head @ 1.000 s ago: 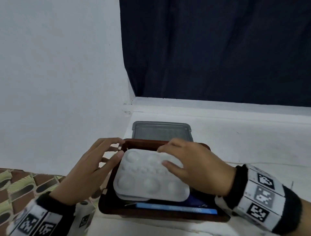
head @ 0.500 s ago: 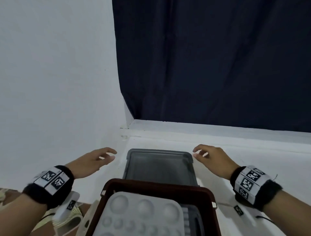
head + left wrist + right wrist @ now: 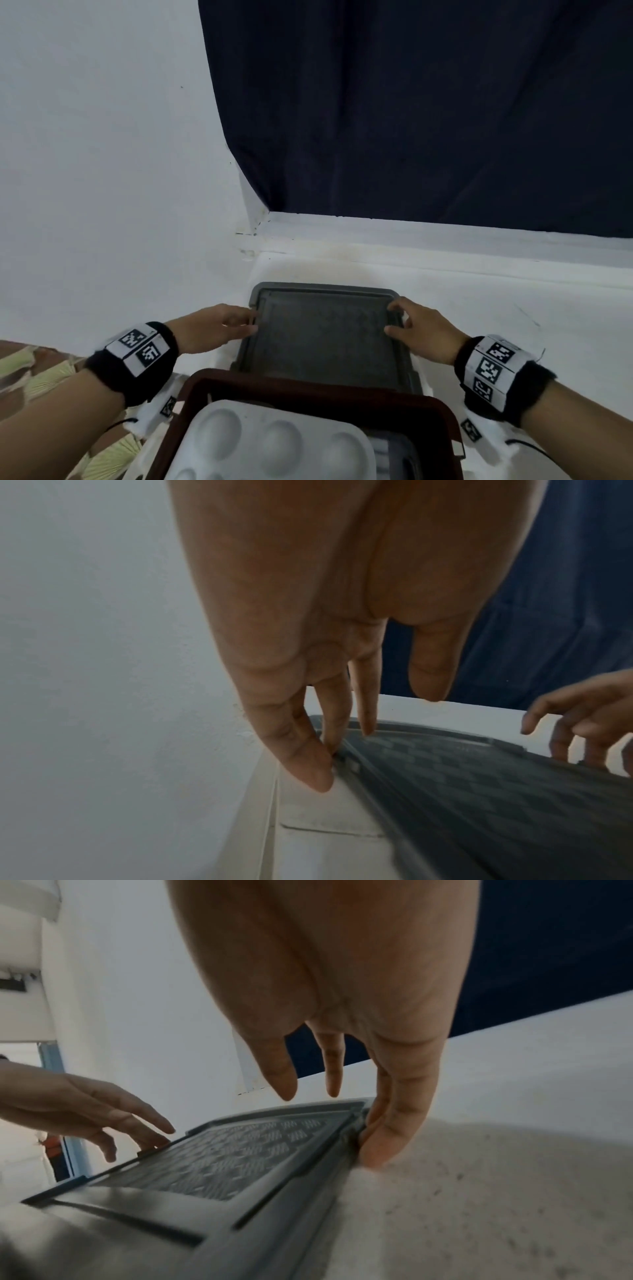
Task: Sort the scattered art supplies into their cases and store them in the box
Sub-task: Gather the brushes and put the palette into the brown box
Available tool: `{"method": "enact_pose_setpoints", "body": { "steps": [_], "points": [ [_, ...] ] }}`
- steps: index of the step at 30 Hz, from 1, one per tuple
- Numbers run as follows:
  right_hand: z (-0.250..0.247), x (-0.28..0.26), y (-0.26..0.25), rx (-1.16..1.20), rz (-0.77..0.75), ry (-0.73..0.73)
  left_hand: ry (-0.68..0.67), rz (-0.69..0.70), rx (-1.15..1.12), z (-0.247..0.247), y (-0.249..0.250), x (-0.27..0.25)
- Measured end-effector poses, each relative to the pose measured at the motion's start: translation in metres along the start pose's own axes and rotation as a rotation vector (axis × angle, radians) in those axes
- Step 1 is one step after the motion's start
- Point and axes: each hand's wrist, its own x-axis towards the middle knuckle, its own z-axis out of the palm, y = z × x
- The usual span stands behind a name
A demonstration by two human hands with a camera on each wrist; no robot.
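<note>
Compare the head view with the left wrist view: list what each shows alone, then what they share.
Head only: the brown box holding a white palette, both wristbands, and a patterned mat.
Left wrist only: a close look at the left fingertips at the lid's edge.
Both: the grey lid, the left hand and right hand at its sides, the white wall and the dark curtain.

1. Both forearms are bare, with no sleeves showing.
2. The left hand (image 3: 209, 329) has a fuzzy black wristband (image 3: 133, 363) behind it, topped with a white block carrying black-and-white square code markers.
3. The right hand (image 3: 424, 332) has a matching black band (image 3: 503, 377) with three such markers in a row.
4. Under each wrist hangs a white mount with a small marker and a thin black cable.
</note>
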Motion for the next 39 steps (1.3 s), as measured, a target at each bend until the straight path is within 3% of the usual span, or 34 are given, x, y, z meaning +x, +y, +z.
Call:
{"method": "enact_pose_setpoints", "body": {
  "steps": [3,7,15,18,20,26,33,39],
  "points": [
    [0.002,0.004,-0.001,0.129,0.006,0.044,0.063,-0.009,-0.105,0.0,-0.002,0.001],
    [0.001,0.007,-0.008,0.418,0.053,0.06,0.142,0.047,-0.405,-0.005,-0.005,0.001],
    [0.01,0.001,0.003,0.381,0.236,0.148,0.208,0.022,-0.67,-0.011,-0.007,0.0],
    [0.005,-0.008,0.0,0.431,0.267,0.051,0.192,0.0,-0.748,-0.016,0.005,-0.005],
    [0.001,-0.013,-0.004,0.522,0.227,0.048,0.189,-0.012,-0.779,-0.02,0.009,-0.006],
    [-0.025,-0.032,-0.022,0.668,0.08,0.224,0.255,-0.039,-0.835,-0.046,0.019,-0.02],
    [-0.038,-0.087,-0.048,0.671,-0.115,0.426,0.354,0.107,-0.838,-0.054,0.033,-0.088],
    [-0.025,-0.15,-0.057,0.646,-0.189,0.466,0.401,0.225,-0.803,-0.027,0.034,-0.158]
  ]
}}
